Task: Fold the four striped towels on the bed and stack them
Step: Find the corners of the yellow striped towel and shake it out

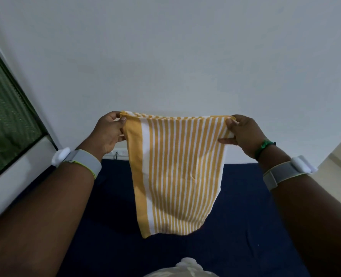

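towel: a yellow-and-white striped towel point(173, 172) hangs in the air in front of the person, above the dark blue bed point(245, 226), touching nothing but the two hands.
towel shape: the top edge is doubled over, with a second layer showing behind it; the stripes run top to bottom, and a broad yellow band runs down the left edge.
lower edge: it hangs free, slanting, with the left corner lowest.
left hand: the left hand point(110, 132) pinches the towel's top left corner between thumb and curled fingers.
right hand: the right hand point(243, 134) pinches the top right corner the same way, keeping the top edge stretched nearly level.
wrists: each wrist wears a grey band with a white block; the right wrist also has a green bracelet point(264, 145).
surroundings: a plain white wall point(165, 56) stands behind the towel, a window with green mesh point(8, 120) lies to the left, and a wall socket point(121, 152) sits low on the wall just above the bed.
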`<state>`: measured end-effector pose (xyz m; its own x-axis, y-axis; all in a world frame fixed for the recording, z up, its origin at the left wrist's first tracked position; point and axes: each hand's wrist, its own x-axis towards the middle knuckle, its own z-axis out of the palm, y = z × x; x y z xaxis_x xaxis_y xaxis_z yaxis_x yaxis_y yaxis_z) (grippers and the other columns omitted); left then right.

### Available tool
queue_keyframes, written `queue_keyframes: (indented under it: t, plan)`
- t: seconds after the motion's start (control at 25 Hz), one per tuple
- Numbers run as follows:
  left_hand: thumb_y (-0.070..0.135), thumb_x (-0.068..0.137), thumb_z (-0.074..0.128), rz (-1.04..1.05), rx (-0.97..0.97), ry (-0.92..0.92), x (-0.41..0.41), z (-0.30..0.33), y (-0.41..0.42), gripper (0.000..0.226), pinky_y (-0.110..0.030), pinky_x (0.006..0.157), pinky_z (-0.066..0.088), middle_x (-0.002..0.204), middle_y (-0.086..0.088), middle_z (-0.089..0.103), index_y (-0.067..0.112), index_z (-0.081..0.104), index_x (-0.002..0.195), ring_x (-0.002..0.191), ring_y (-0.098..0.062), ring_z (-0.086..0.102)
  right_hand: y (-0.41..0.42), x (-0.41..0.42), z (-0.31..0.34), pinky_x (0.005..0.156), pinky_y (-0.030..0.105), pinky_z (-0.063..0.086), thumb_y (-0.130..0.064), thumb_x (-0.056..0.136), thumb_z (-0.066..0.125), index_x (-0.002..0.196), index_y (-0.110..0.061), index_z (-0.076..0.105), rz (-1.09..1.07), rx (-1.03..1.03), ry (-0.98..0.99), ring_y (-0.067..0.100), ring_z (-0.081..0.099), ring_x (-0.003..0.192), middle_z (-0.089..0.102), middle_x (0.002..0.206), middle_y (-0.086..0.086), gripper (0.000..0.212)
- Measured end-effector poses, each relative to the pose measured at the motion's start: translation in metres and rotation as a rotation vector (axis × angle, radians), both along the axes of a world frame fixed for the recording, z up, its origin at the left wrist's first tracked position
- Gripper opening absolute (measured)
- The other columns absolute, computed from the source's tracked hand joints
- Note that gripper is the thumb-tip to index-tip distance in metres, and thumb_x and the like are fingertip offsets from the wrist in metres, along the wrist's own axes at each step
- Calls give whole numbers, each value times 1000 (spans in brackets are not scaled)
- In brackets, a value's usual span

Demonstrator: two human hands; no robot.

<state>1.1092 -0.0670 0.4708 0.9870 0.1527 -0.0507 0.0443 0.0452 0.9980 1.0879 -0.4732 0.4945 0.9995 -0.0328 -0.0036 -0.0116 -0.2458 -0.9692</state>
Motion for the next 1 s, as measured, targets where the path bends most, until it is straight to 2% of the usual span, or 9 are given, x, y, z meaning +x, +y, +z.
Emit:
queue_keyframes:
  t: [0.12,0.24,0.32,0.48,0.56,0.68,0.76,0.88,1.0]
  plan:
    - [12,105,56,-125,157,225,-4,3,2,10,-41,69,60,94,-11,66,9,65,109,72,-24,66,-6,-3,-3,84,52,62,-21,103,56,121,-4,62,161,-179,224,39,71,103,69,113,19,25]
    - [11,105,55,-51,108,109,0,5,0,13,-41,73,59,95,-12,65,7,63,115,76,-25,65,1,-6,3,86,55,60,-26,96,64,116,2,61,30,-92,42,45,66,108,65,115,26,35]
    - [12,105,55,-42,53,106,2,5,0,16,-45,78,60,100,-13,66,8,62,119,83,-28,67,1,-4,5,85,57,59,-29,93,71,111,9,57,73,-116,-25,47,63,106,58,108,27,45]
    - [9,104,57,-51,64,156,2,0,2,10,-49,89,58,101,-13,66,11,61,113,87,-30,68,-2,-1,-11,80,53,62,-22,103,58,110,0,60,95,4,178,43,66,107,60,120,23,23]
    - [8,104,57,-23,52,109,3,-4,0,9,-52,96,56,103,-14,64,11,61,111,93,-32,65,-2,4,-20,84,53,61,-22,102,57,116,-2,62,47,-42,143,41,68,107,64,124,25,25]
    - [11,104,57,-40,82,137,-1,-3,-2,10,-49,86,59,99,-12,67,10,64,112,88,-31,66,-1,2,-22,83,56,61,-23,101,60,124,8,58,101,-88,224,39,68,105,61,117,21,38]
    - [12,105,56,-59,96,113,0,-2,0,15,-44,79,59,98,-10,66,9,64,118,86,-28,65,-9,5,-23,82,54,61,-22,100,63,115,6,62,43,-40,140,40,66,109,60,118,24,33]
    - [11,106,53,-47,85,85,0,-3,-2,18,-46,84,56,100,-9,65,8,64,120,88,-27,63,-6,4,-22,72,42,65,-25,100,63,111,-1,67,91,-75,142,40,68,105,63,121,27,27]
    - [10,106,52,8,85,50,3,-7,-6,17,-46,84,57,101,-9,65,9,65,117,87,-26,63,-6,10,-24,78,52,63,-26,100,63,111,2,67,-8,-119,46,37,71,89,63,114,29,31]
